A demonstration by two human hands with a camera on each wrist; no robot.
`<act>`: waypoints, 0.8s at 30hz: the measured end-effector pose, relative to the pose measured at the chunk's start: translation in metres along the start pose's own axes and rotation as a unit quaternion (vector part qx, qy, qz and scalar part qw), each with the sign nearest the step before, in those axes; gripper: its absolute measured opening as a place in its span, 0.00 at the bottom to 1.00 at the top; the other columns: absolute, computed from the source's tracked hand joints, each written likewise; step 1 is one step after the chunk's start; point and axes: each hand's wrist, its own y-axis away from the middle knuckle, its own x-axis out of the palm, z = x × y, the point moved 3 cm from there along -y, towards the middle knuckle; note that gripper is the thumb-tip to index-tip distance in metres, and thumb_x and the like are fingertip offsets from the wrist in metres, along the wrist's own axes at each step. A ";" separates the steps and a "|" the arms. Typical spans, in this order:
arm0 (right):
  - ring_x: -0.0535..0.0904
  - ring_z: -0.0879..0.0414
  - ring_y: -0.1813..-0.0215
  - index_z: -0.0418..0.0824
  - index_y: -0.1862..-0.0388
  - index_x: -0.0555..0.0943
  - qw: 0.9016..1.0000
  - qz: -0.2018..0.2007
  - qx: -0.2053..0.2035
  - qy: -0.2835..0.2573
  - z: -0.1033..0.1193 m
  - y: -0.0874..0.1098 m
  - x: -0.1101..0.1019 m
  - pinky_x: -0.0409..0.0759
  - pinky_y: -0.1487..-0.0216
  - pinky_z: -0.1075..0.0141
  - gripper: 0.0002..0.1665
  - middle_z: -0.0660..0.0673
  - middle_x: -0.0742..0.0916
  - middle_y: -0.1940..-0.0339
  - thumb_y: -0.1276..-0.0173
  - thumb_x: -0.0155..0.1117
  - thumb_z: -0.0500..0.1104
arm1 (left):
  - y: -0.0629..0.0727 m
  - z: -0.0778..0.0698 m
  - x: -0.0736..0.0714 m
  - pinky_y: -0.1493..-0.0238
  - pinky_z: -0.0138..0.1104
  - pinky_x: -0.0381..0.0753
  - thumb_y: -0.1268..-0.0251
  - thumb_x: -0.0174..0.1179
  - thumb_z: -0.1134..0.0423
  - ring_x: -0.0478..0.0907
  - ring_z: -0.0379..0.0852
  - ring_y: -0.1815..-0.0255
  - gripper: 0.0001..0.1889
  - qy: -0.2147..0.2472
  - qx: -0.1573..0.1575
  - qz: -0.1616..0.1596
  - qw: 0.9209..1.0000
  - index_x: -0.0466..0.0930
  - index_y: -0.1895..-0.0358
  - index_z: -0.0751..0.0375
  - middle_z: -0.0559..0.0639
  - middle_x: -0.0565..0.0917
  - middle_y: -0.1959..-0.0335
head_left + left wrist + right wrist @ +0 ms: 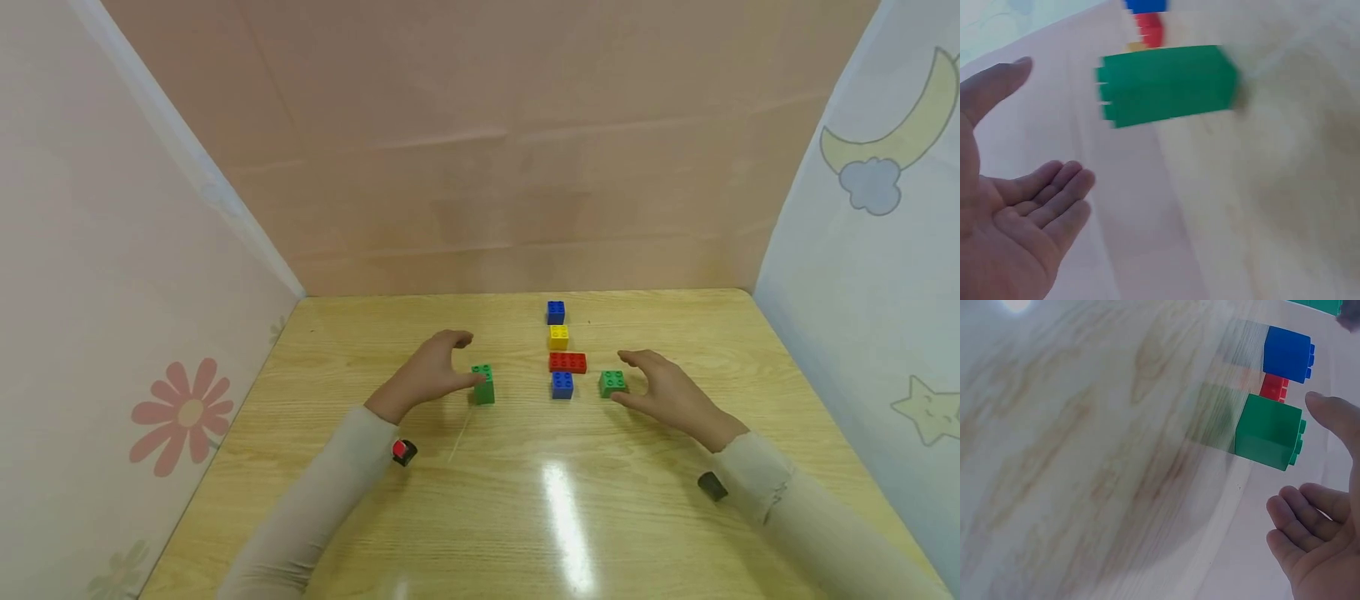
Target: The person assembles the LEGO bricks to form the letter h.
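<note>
My left hand (427, 373) is just left of a tall green block (484, 390), thumb and fingers spread apart. In the left wrist view the gap between the hand (1029, 225) and the block (1166, 87) shows. On the other side, my right hand (667, 398) reaches toward a short green toy brick (612, 384), its thumb and fingers apart around the brick's right side. The right wrist view shows that brick (1268, 432) standing on the table with studs up, clear of the fingers. Neither hand holds anything.
Between the hands, a blue brick (562, 386), a longer red brick (567, 362), a yellow brick (558, 337) and another blue brick (555, 312) form a row going away from me. They stand on a wooden table (495, 500) with walls at the left, right and back.
</note>
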 end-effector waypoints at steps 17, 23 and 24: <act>0.64 0.32 0.32 0.35 0.25 0.58 1.000 -0.005 -0.005 -0.004 0.008 0.001 -0.005 0.68 0.40 0.36 0.55 0.31 0.67 0.30 0.40 0.71 0.60 | 0.013 -0.090 -0.011 0.33 0.45 0.67 0.37 0.63 0.45 0.65 0.47 0.33 0.36 0.041 0.149 -0.104 0.982 0.64 0.31 0.58 0.47 0.68 0.34; 0.65 0.33 0.32 0.35 0.25 0.59 1.000 -0.004 -0.001 -0.006 0.008 0.002 -0.003 0.68 0.39 0.36 0.54 0.32 0.68 0.29 0.40 0.72 0.59 | 0.007 -0.097 0.017 0.33 0.42 0.67 0.35 0.63 0.49 0.65 0.48 0.32 0.34 0.028 0.145 -0.066 0.987 0.62 0.31 0.58 0.49 0.68 0.33; 0.65 0.33 0.32 0.35 0.25 0.59 1.000 -0.005 -0.001 -0.006 0.008 0.002 -0.003 0.68 0.39 0.36 0.54 0.32 0.68 0.29 0.40 0.72 0.59 | 0.006 -0.097 0.024 0.33 0.42 0.68 0.34 0.63 0.50 0.66 0.48 0.32 0.33 0.024 0.142 -0.057 0.988 0.62 0.31 0.58 0.50 0.68 0.33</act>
